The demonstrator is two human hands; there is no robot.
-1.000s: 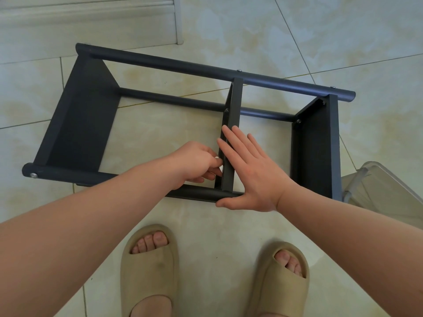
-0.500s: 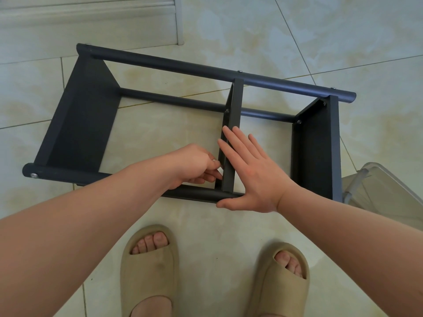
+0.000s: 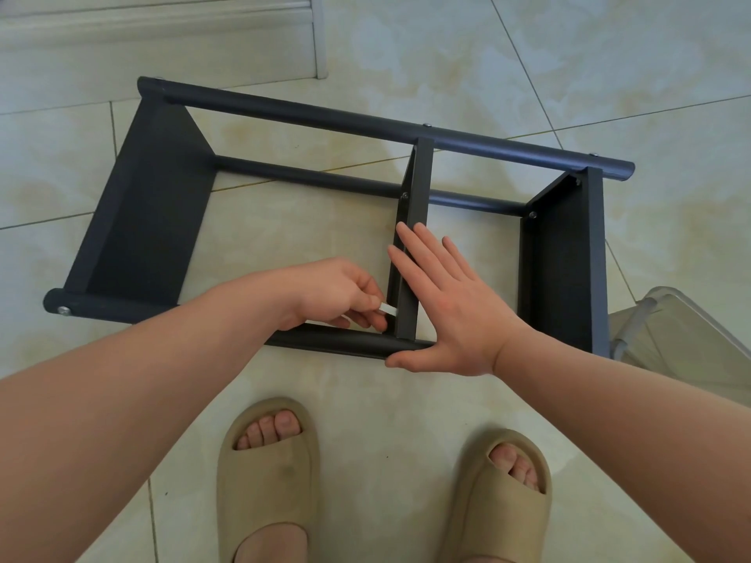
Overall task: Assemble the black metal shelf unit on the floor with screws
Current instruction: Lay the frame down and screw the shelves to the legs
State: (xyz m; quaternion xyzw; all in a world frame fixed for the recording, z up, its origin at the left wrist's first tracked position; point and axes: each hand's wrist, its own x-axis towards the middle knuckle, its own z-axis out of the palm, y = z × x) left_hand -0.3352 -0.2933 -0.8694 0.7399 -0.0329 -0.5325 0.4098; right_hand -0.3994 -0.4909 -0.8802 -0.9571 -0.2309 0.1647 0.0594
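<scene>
Black metal shelf unit lies on its side on the tiled floor, just ahead of our two beige sandals, with its long tubes running left to right and three flat panels standing between them. Our right hand lies flat with straight fingers against the right face of the middle panel, thumb down by the near tube, clasping nothing. Our left hand is curled at the panel's left side, close to where the panel meets the near tube, and pinches a small pale piece. Most of it is buried in the fingers, so we cannot tell whether it is a key, a screw or something else. The joint itself is hidden behind those fingers. Silver screw heads show at the near tube's left end and at the far ends of the middle and right panels. Our left forearm covers a stretch of the near tube. A clear plastic box just beside the right panel is cut off by the frame edge, its contents too hazy to make out. The sandals are cropped at the bottom.
</scene>
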